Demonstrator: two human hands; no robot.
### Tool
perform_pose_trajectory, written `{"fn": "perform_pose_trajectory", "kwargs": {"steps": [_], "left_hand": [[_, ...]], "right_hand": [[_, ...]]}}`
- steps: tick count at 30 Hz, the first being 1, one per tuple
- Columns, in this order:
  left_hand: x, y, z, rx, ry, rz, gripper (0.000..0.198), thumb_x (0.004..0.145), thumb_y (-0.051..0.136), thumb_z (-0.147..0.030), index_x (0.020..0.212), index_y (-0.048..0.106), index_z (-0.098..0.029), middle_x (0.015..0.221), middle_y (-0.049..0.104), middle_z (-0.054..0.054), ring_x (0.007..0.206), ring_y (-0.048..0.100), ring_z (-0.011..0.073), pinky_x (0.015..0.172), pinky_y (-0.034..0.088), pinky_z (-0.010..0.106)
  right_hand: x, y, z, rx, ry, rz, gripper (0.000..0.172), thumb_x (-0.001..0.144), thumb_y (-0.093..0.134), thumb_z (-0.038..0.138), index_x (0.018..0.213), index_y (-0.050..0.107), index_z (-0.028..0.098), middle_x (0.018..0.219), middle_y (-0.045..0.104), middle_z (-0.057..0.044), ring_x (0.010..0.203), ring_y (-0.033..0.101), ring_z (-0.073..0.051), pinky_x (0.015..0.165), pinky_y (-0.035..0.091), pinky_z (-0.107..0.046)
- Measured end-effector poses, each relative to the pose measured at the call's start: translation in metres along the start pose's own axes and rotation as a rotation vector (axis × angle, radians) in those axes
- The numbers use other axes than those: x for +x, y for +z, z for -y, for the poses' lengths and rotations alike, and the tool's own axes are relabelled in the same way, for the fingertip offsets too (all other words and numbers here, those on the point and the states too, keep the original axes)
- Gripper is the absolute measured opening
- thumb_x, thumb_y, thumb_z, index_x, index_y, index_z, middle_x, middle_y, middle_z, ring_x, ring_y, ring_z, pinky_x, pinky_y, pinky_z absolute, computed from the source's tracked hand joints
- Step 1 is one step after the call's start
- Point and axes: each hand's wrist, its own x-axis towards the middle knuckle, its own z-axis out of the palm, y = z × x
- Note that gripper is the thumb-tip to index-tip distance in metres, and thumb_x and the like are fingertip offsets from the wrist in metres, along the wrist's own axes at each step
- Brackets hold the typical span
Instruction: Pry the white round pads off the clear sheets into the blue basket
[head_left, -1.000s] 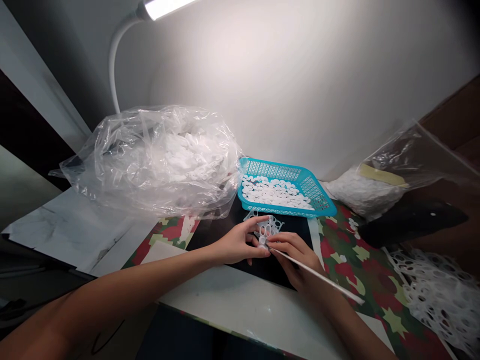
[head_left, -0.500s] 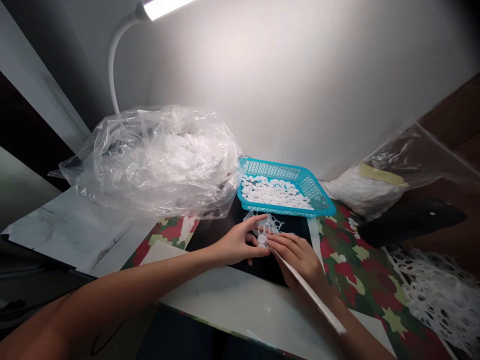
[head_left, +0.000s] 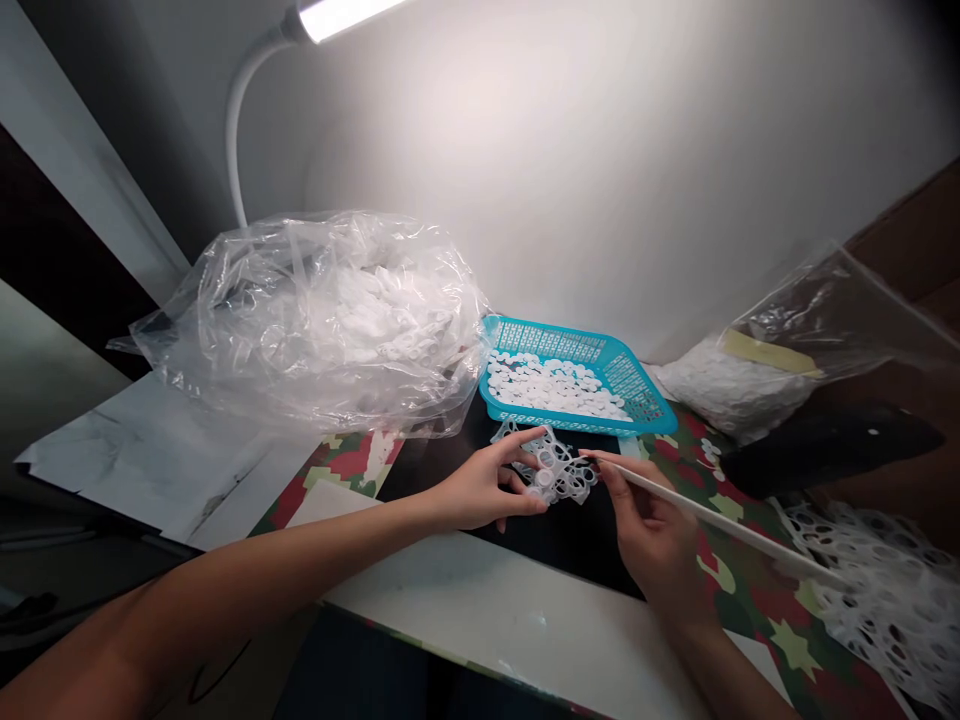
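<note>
My left hand [head_left: 484, 487] reaches over a dark mat [head_left: 424, 475], its thumb and fingers closed around a small white round piece [head_left: 544, 478]. Beneath and beyond the fingertips lies white plastic ring webbing [head_left: 574, 480]; whether the round piece is joined to it I cannot tell. My right hand [head_left: 651, 515] pinches a long, thin white stick [head_left: 735, 522] near its narrow end, which points left at the webbing. The other end of the stick slants down to the right. Just behind my hands, a blue plastic basket [head_left: 660, 415] holds many small white discs [head_left: 559, 388].
A large clear plastic bag [head_left: 315, 330] of white material stands at the left. On the right are another bag [head_left: 742, 385], a dark object [head_left: 832, 450] and a heap of ring webbing [head_left: 892, 600]. A lit lamp [head_left: 352, 15] hangs above.
My right hand has moved right, away from my left fingertips. Its stick has swung up from hanging toward me to slanting right. More ring webbing shows. My left hand keeps its hold.
</note>
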Motion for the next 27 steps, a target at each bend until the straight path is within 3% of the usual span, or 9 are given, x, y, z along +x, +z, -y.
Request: {"fn": "perform_pose_trajectory", "kwargs": {"steps": [6, 13, 27], "left_hand": [[-0.001, 0.001, -0.003, -0.002, -0.023, 0.011, 0.084, 0.069, 0.072, -0.023, 0.139, 0.029, -0.036, 0.105, 0.048, 0.006, 0.071, 0.056, 0.0104, 0.035, 0.046, 0.013], [0.0, 0.003, -0.001, -0.01, -0.019, -0.001, 0.085, 0.069, 0.072, -0.021, 0.14, 0.027, -0.033, 0.103, 0.049, 0.006, 0.072, 0.055, 0.0109, 0.035, 0.046, 0.013], [0.0, 0.001, 0.006, -0.039, -0.003, 0.03, 0.089, 0.071, 0.071, -0.022, 0.142, 0.02, -0.035, 0.096, 0.048, 0.005, 0.076, 0.052, 0.0124, 0.04, 0.047, 0.013]], "right_hand": [[0.005, 0.0, -0.003, 0.154, 0.154, -0.052, 0.019, 0.086, 0.057, 0.034, 0.095, 0.068, 0.02, 0.093, 0.067, -0.005, 0.074, 0.06, -0.016, 0.068, 0.052, -0.029], [0.01, 0.0, -0.015, 0.441, 0.347, -0.065, 0.024, 0.079, 0.066, 0.039, 0.089, 0.068, 0.017, 0.093, 0.068, -0.006, 0.078, 0.063, -0.016, 0.068, 0.055, -0.027], [0.018, -0.001, -0.009, 0.596, 0.41, -0.163, 0.021, 0.073, 0.072, 0.035, 0.082, 0.068, 0.017, 0.091, 0.068, -0.005, 0.079, 0.065, -0.015, 0.07, 0.06, -0.028]]}}
